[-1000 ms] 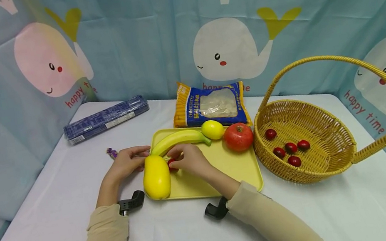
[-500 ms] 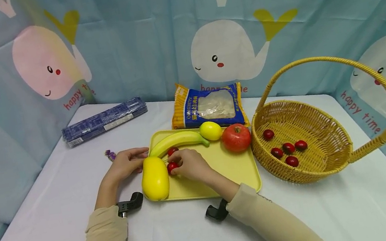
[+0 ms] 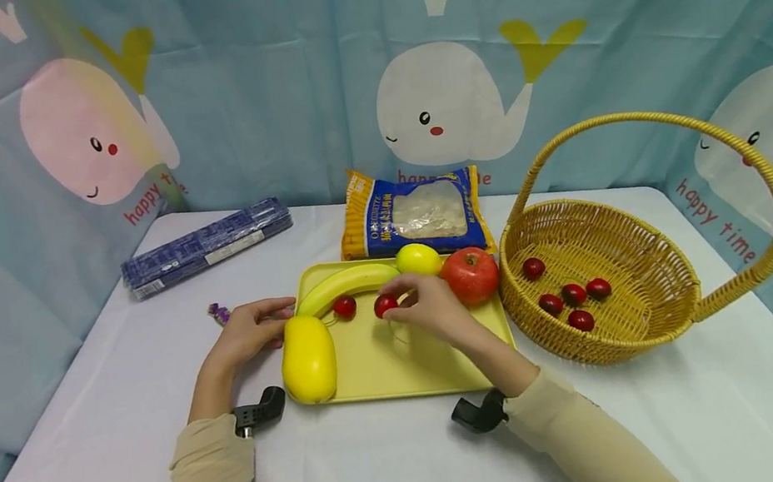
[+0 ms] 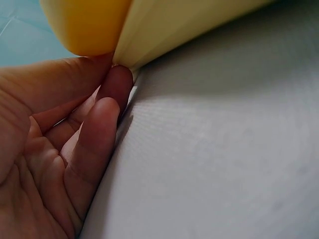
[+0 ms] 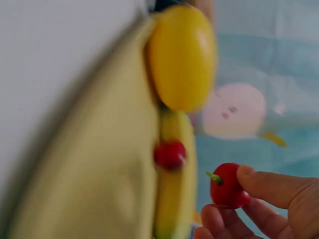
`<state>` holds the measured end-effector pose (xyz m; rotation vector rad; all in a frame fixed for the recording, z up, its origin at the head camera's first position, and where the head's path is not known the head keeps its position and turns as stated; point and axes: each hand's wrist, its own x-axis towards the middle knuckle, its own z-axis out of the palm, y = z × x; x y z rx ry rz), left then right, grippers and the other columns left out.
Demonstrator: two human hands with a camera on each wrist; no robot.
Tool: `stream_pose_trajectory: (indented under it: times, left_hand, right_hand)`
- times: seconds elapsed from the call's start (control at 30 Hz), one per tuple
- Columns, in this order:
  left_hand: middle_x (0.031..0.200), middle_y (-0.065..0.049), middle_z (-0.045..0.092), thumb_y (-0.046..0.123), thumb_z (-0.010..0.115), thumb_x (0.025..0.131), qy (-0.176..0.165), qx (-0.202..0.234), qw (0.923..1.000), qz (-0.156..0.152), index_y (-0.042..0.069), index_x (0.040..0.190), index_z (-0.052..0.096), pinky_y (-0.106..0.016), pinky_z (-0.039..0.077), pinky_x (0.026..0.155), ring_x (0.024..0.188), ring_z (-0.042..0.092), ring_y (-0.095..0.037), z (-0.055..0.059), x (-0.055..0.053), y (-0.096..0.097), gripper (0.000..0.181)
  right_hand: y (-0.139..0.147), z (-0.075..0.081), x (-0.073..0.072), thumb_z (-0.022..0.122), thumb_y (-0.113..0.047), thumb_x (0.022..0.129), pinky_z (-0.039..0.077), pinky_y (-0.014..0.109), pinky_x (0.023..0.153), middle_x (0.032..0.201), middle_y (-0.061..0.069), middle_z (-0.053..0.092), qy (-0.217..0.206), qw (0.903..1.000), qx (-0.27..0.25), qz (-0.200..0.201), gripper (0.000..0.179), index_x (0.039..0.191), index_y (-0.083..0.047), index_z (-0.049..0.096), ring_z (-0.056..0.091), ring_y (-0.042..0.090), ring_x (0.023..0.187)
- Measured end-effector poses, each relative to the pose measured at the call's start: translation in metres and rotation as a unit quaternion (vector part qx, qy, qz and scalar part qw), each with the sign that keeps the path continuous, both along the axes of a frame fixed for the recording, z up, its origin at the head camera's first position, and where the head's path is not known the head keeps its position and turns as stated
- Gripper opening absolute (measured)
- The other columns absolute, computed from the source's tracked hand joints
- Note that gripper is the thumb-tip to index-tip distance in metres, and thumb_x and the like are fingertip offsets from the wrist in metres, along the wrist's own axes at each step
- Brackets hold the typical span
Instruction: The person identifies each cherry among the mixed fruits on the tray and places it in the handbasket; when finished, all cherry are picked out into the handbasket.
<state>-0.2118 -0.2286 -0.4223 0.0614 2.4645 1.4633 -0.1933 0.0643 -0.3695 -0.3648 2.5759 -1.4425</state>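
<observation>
My right hand (image 3: pixel 435 309) pinches a red cherry (image 3: pixel 385 305) between thumb and fingers over the middle of the yellow tray (image 3: pixel 394 383). In the right wrist view this cherry (image 5: pixel 227 186) shows its green stem. My left hand (image 3: pixel 245 335) grips the tray's left edge; in the left wrist view the thumb lies at the rim and the fingertips (image 4: pixel 117 84) come up against it from below. Another cherry (image 3: pixel 345 307) lies on the tray, beside the green-yellow banana (image 3: pixel 348 282). A smooth oblong yellow fruit (image 3: pixel 308 359) sits at the tray's left end.
A lemon (image 3: pixel 418 259) and a red pomegranate-like fruit (image 3: pixel 471 275) sit at the tray's back right. A tall-handled wicker basket (image 3: pixel 609 349) with several cherries stands to the right. Behind are a blue-and-orange pasta bag (image 3: pixel 420 214), a long blue package (image 3: pixel 208 245) and a small purple item (image 3: pixel 219 313).
My right hand has taken a cherry from beside the oblong yellow fruit and moved right with it, uncovering the other cherry near the banana. The left hand has stayed at the tray edge.
</observation>
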Motion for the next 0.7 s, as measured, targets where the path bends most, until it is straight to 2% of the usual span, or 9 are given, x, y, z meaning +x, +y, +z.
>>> stream_pose_trajectory:
  times: [0.17,0.37,0.5,0.7]
  left_hand:
    - [0.117,-0.020,0.057,0.010,0.055,0.090,-0.004,-0.002,1.0000,0.000,0.002,0.132,0.049,-0.024,0.053,0.067,0.079,0.055,-0.018,0.001,0.000,0.001,0.044]
    - [0.118,-0.020,0.057,0.011,0.055,0.090,-0.002,-0.004,1.0000,-0.001,0.001,0.133,0.048,-0.024,0.052,0.067,0.079,0.055,-0.018,0.001,0.001,-0.002,0.044]
    - [0.118,-0.021,0.056,0.011,0.055,0.090,-0.004,-0.003,1.0000,-0.002,0.002,0.133,0.048,-0.024,0.053,0.068,0.080,0.055,-0.019,0.000,0.001,-0.001,0.044]
    - [0.120,-0.022,0.056,0.010,0.054,0.091,-0.001,-0.002,1.0000,-0.004,0.001,0.133,0.047,-0.025,0.052,0.067,0.080,0.055,-0.016,-0.001,0.000,0.001,0.043]
  right_hand:
    - [0.051,0.022,0.008,0.071,-0.010,0.080,0.052,0.029,0.073,0.106,0.010,0.064,0.022,0.9972,-0.042,-0.059,0.033,0.112,-0.007,0.064,0.061,0.024,0.089]
    - [0.114,0.040,0.023,0.068,-0.021,0.084,0.051,0.022,0.070,0.112,0.009,0.060,0.045,0.9919,-0.036,-0.113,0.037,0.117,-0.010,0.060,0.060,0.019,0.093]
    - [0.157,0.041,0.030,0.065,-0.028,0.086,0.050,0.019,0.068,0.114,0.010,0.057,0.054,0.9879,-0.012,-0.145,0.041,0.121,-0.008,0.057,0.059,0.010,0.090]
    - [0.207,0.031,0.033,0.061,-0.034,0.088,0.046,0.012,0.073,0.115,0.009,0.054,0.046,0.9811,0.032,-0.185,0.048,0.124,-0.004,0.054,0.055,-0.002,0.087]
